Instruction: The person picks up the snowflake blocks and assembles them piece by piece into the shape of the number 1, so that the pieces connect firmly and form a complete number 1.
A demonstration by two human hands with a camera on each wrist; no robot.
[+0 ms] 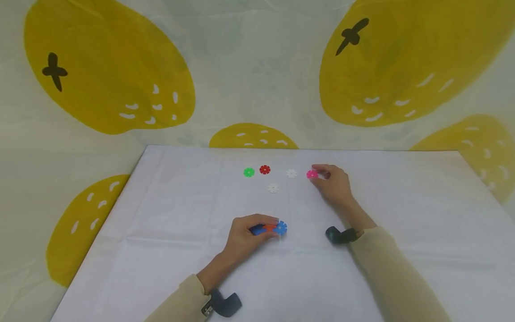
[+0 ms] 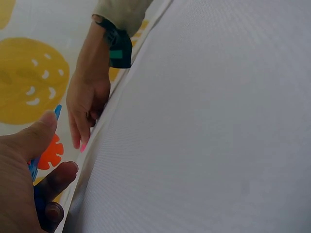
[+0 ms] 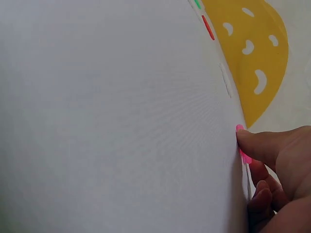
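My left hand (image 1: 243,232) holds a small cluster of notched plastic discs between thumb and fingers, over the near middle of the table. A blue disc (image 1: 282,228) sticks out past the fingertips, and an orange disc (image 1: 269,227) sits behind it, with more blue partly hidden by the hand. Farther back, on the right, my right hand (image 1: 336,187) pinches a pink notched disc (image 1: 311,174) by its edge. The right wrist view shows the thumb against that pink disc (image 3: 246,158), low at the tabletop.
A green disc (image 1: 249,172), a red disc (image 1: 264,169) and a white disc (image 1: 291,173) lie in a loose row left of the right hand. Nearer lies another white disc (image 1: 273,188). A white cloth (image 1: 169,192) covers the table, and a patterned curtain (image 1: 257,67) hangs behind it.
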